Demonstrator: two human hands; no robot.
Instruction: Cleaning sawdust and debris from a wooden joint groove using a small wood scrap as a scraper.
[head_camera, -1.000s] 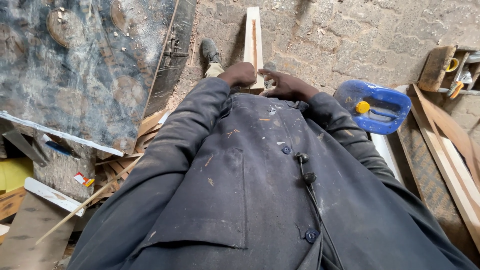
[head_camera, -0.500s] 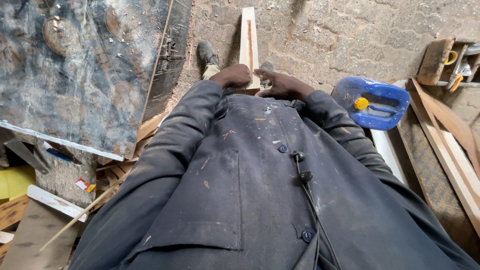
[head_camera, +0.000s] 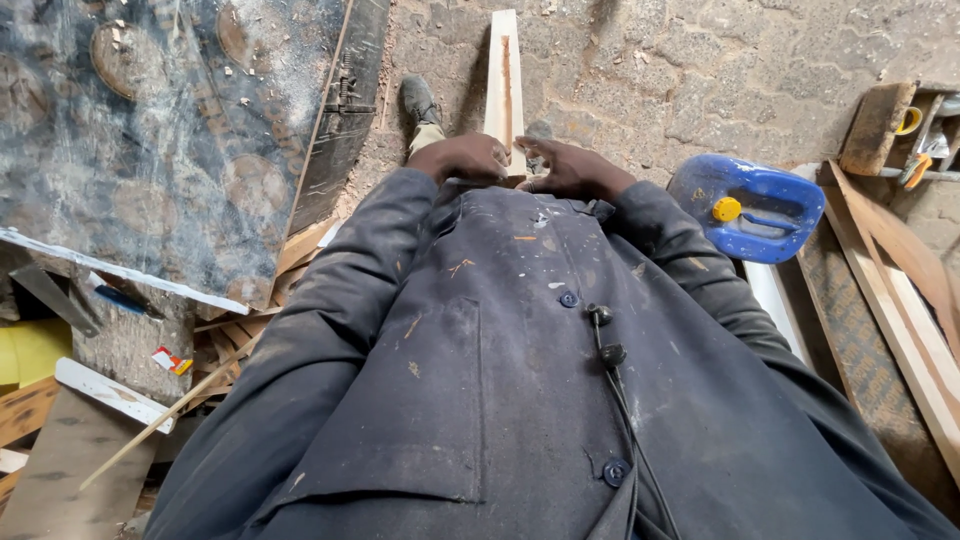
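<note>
Little is changed since the earlier frames: both hands are still held at the near end of the plank (head_camera: 503, 80), and only the view is shifted slightly, so that the blue can (head_camera: 757, 208) is seen a bit lower on the right. A long pale plank with a reddish groove down its middle is seen lying on the stone floor (head_camera: 700, 70), running away from the body. Its near end is gripped by the left hand (head_camera: 462, 157), whose fingers are curled shut against the plank's left edge. The plank's right edge is met by the right hand (head_camera: 572, 168); its fingers are bent and pressed together, though whether they close on the wood cannot be told. A shoe (head_camera: 420, 100) is planted on the floor just left of the plank. Most of the frame is filled by a dark, paint-flecked coat (head_camera: 480, 380). A large dusty board (head_camera: 150, 140) is leaned at the left above scrap wood, and the can with a yellow cap is set beside long planks (head_camera: 900, 300) at the right.
</note>
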